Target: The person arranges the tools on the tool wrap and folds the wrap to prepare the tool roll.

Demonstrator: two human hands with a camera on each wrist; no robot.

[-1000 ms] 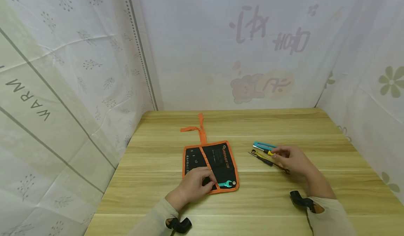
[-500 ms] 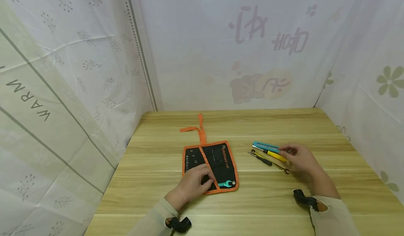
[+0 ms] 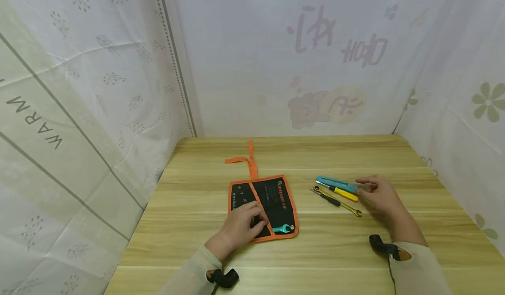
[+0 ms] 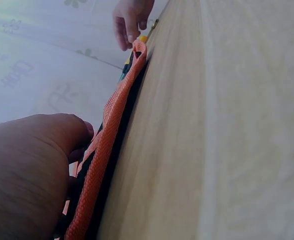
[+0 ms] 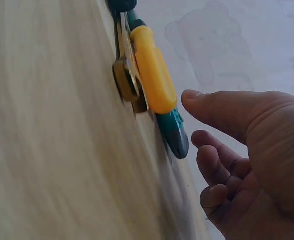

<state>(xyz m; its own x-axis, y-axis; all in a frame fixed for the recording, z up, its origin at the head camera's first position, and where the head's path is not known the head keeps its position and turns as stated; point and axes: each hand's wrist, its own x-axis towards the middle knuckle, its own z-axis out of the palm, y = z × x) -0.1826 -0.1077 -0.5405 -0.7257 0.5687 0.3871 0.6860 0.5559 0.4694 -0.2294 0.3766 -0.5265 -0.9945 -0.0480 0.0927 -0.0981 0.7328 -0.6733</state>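
Note:
A black tool pouch (image 3: 272,198) with orange trim lies flat, a teal open-end wrench (image 3: 282,229) poking out of its lowest pocket. My left hand (image 3: 241,225) pinches the orange pocket edge beside that wrench; in the left wrist view the fingers (image 4: 79,135) are partly hidden behind the trim. Right of the pouch lie a blue utility knife (image 3: 335,183), a yellow-handled screwdriver (image 3: 346,194), a gold ratchet wrench (image 3: 349,209) and a small black-handled screwdriver (image 3: 331,200). My right hand (image 3: 380,196) hovers at the knife's near end, thumb and fingers spread, holding nothing.
Two orange tie straps (image 3: 250,163) stretch from the pouch toward the back of the wooden table (image 3: 315,251). Printed cloth (image 3: 252,67) hangs around the table's back and sides. Black wrist-camera mounts (image 3: 225,279) stick out at both sleeves.
My right hand has released the yellow-handled screwdriver beside the knife and shifted right and slightly back, fingers now at the knife's end. My left hand stays on the pouch.

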